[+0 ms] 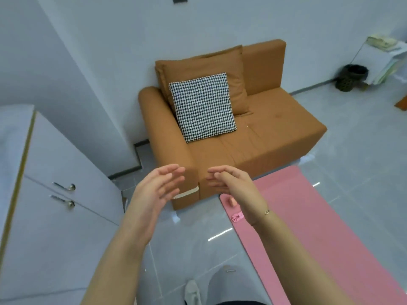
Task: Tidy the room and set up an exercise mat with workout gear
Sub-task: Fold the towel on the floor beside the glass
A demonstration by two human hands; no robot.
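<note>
Fingers of the left hand are held straight and slightly spread, and nothing is gripped. Fingers of the right hand are likewise extended and loosely together, also with nothing in them. Both palms are turned inward toward each other, apart, in front of the near corner of the brown sofa. This posture is judged to be either a reach toward the sofa or a release, not a grasp. A thin bracelet is worn on the right wrist.

Below the right wrist, the pink exercise mat is laid flat on the tiled floor, its far end just beside the sofa base. Two small pink items are seen on the mat's near corner, partly hidden by the wrist; their kind cannot be told. They are presumably workout accessories.

On the sofa seat, a houndstooth cushion is leaned against a brown cushion, apparently already arranged. A white cabinet with two handles stands to the left. A dark basket is seen in the far right corner.
</note>
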